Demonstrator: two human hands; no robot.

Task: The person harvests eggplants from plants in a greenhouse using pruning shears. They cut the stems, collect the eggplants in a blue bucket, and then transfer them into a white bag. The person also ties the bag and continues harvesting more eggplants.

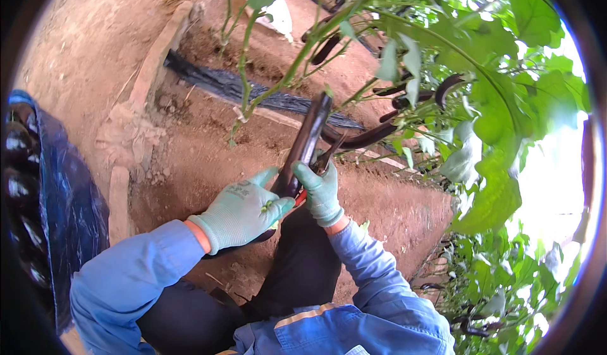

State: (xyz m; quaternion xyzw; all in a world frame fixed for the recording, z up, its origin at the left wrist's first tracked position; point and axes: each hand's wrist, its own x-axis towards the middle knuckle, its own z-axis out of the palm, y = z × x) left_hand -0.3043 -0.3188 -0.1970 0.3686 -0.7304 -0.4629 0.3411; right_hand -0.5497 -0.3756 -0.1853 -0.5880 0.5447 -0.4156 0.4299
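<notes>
My left hand (pixel 244 210), in a pale green coated glove, is closed around the lower part of a long dark purple eggplant (pixel 306 136) that points up and slightly right. Part of another dark eggplant (pixel 264 235) shows beneath this hand. My right hand (pixel 320 191), gloved alike, grips pruning shears (pixel 328 155) with dark blades and a red handle, close beside the eggplant. Behind the blades, a curved eggplant (pixel 363 139) hangs near the plant stems. The fingers partly hide the shears' handles.
Eggplant plants (pixel 498 98) with broad leaves and hanging fruit fill the right side. At far left stands a blue plastic bag (pixel 71 203) holding several eggplants. Black plastic sheeting (pixel 213 82) crosses the soil beyond my hands. A low earthen edging (pixel 159 53) borders the path.
</notes>
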